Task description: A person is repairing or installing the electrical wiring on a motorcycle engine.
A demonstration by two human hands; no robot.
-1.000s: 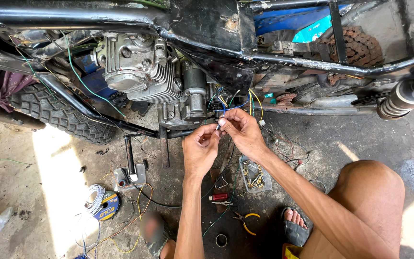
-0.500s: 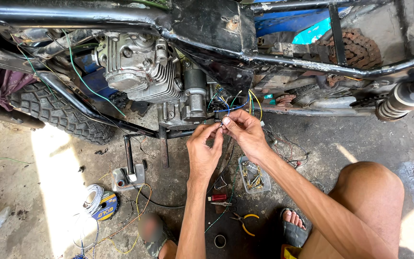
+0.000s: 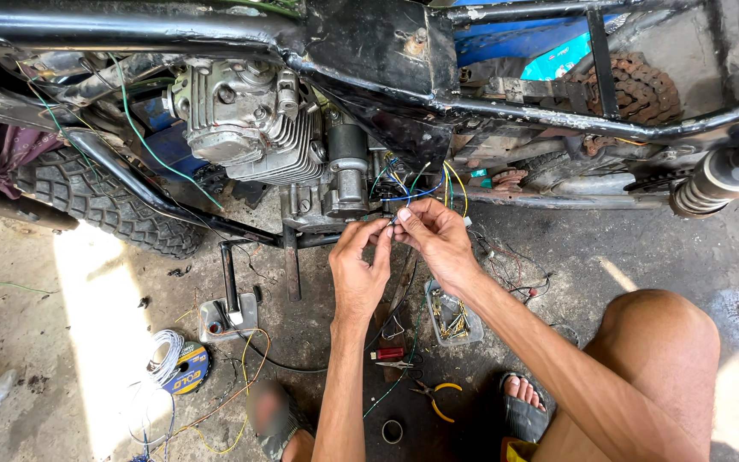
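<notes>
Just below the engine (image 3: pixel 254 128) of the stripped motorcycle frame (image 3: pixel 215 30), at about the centre of the view, a bundle of coloured wires (image 3: pixel 416 186) is being worked on by two bare hands. The left hand (image 3: pixel 359 269) is closed, its thumb and forefinger pinched on a thin wire end (image 3: pixel 391 221); the right hand (image 3: pixel 438 244), at three o'clock of it and touching it at the fingertips, is likewise pinched on the same small piece. The step in hand is judged to be the joining or twisting of two wire ends, which trail up at twelve o'clock into the loom beside the starter motor (image 3: pixel 348 167). A steady pinch and a fine twist are judged to be needed next, with the loose strands kept together.

What exactly is held between the fingertips is too small to be made out, and whether a connector is there cannot be told. On the floor (image 3: pixel 87 342), at six o'clock of the hands, pliers with yellow handles (image 3: pixel 434 395) and a small tray of parts (image 3: pixel 455 321) are seen; a coil of white wire (image 3: pixel 160 359) lies at eight o'clock. The frame is cut off at the top edge.
</notes>
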